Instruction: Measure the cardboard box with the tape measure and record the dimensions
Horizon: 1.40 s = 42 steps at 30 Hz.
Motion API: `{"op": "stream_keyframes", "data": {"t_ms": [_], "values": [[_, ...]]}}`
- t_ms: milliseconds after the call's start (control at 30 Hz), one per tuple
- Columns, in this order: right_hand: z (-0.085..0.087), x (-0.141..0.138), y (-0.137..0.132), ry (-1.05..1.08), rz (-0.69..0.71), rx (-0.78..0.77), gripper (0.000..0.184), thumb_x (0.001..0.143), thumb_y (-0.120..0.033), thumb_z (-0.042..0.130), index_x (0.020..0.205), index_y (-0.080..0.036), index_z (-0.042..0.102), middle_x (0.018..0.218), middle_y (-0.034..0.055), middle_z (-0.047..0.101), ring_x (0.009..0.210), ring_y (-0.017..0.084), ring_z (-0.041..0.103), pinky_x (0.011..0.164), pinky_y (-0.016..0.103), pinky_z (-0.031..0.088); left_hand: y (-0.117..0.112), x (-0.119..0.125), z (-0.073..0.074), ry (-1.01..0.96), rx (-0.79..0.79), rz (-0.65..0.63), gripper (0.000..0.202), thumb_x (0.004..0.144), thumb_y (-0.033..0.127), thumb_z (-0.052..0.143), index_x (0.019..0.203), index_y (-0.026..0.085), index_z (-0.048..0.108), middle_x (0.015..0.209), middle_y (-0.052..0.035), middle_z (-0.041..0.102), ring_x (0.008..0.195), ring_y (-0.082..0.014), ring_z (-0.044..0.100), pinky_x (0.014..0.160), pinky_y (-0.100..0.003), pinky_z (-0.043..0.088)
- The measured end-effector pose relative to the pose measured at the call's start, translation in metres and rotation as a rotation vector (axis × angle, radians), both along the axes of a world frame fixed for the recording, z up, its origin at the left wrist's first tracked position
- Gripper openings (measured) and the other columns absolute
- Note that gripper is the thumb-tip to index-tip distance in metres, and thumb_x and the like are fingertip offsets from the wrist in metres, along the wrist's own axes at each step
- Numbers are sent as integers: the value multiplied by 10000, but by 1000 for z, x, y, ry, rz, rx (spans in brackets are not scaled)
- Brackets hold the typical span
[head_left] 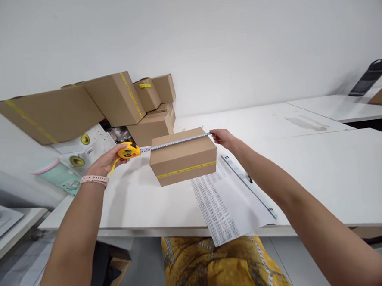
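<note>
A closed cardboard box (183, 158) with a yellow tape strip along its front side sits on the white table. My left hand (109, 160) is wrapped round the yellow case of a tape measure (129, 150), just left of the box. The measure's blade (178, 141) runs out across the top of the box, along its length. At the box's right end my right hand (221, 137) pinches the blade's free end. A yellow strap dangles from the case below my left hand.
Several cardboard boxes (110, 98) are piled at the back left against the wall. A teal tumbler (55, 175) lies tilted near them. A printed sheet (229, 205) overhangs the table's front edge, with a ruler-like strip (248, 187) on it. A dark bottle (370, 76) stands far right.
</note>
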State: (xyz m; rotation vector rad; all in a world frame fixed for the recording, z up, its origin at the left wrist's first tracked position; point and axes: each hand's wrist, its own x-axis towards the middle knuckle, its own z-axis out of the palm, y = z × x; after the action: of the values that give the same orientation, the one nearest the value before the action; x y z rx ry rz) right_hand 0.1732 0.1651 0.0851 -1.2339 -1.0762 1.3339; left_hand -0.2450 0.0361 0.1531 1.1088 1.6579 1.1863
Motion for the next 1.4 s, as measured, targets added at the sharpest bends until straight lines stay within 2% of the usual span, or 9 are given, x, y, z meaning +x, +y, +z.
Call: {"op": "stream_keyframes", "data": {"t_ms": [200, 533, 733, 900, 1033, 1167, 1233, 1300, 1400], "values": [[-10, -15, 1, -35, 9, 29, 199, 736, -233, 735, 756, -206, 538, 859, 18, 663, 724, 127, 579, 632, 252, 461, 15, -14, -14, -69, -19, -80, 482, 632, 407, 834, 1019, 165, 676, 839, -56, 732, 717, -189, 653, 599, -253, 557], [-16, -20, -6, -185, 90, 0, 285, 758, -450, 715, 885, -221, 602, 1111, 97, 707, 899, 211, 643, 627, 278, 482, 40, -4, -23, -92, -27, -189, 483, 654, 416, 813, 1043, 147, 711, 908, -74, 746, 651, -155, 621, 550, -238, 507], [-17, -16, -3, -282, 63, 26, 310, 741, -493, 737, 762, -213, 605, 943, 108, 728, 816, 221, 642, 584, 297, 481, 36, -10, -24, -82, -16, -212, 456, 729, 459, 790, 1071, 164, 727, 998, -95, 746, 722, -173, 642, 574, -252, 514], [-14, -14, 0, -413, 58, 96, 343, 771, -492, 749, 638, -210, 606, 775, 97, 700, 767, 228, 616, 660, 357, 487, 35, -7, -26, -35, -16, -228, 470, 739, 494, 766, 1080, 174, 724, 1052, -113, 742, 780, -200, 662, 602, -277, 520], [-5, -16, 1, -663, -1, 117, 366, 826, -429, 712, 572, -209, 568, 691, 75, 656, 700, 209, 559, 669, 368, 428, 28, -3, -12, 58, -1, -262, 555, 681, 489, 806, 1125, 167, 721, 1103, -121, 741, 892, -239, 680, 658, -293, 518], [11, -14, 7, -550, -78, 211, 310, 877, -361, 651, 622, -210, 562, 668, 33, 606, 679, 172, 513, 674, 334, 418, -4, 16, 13, 173, 21, -378, 611, 658, 425, 849, 1199, 176, 714, 1092, -102, 752, 894, -225, 677, 677, -276, 499], [21, -16, 11, -393, -125, 314, 276, 911, -366, 604, 686, -210, 573, 710, 19, 605, 699, 158, 509, 697, 314, 431, -38, 43, 12, 164, -13, -520, 576, 710, 461, 816, 1201, 182, 703, 1102, -107, 742, 826, -217, 677, 646, -286, 509], [30, -23, 14, -315, -96, 412, 249, 929, -378, 580, 748, -208, 599, 773, 20, 627, 740, 155, 521, 733, 306, 440, -78, 85, -4, 7, -128, -684, 572, 756, 516, 776, 1215, 193, 662, 1092, -118, 716, 798, -235, 699, 580, -294, 519], [40, -46, 17, -420, 169, 474, 244, 933, -372, 580, 772, -196, 634, 812, 31, 654, 775, 166, 541, 762, 311, 437, -130, 161, -48, -474, -245, -704, 637, 661, 455, 885, 1168, 239, 565, 1045, -81, 687, 784, -221, 719, 629, -311, 565]]}}
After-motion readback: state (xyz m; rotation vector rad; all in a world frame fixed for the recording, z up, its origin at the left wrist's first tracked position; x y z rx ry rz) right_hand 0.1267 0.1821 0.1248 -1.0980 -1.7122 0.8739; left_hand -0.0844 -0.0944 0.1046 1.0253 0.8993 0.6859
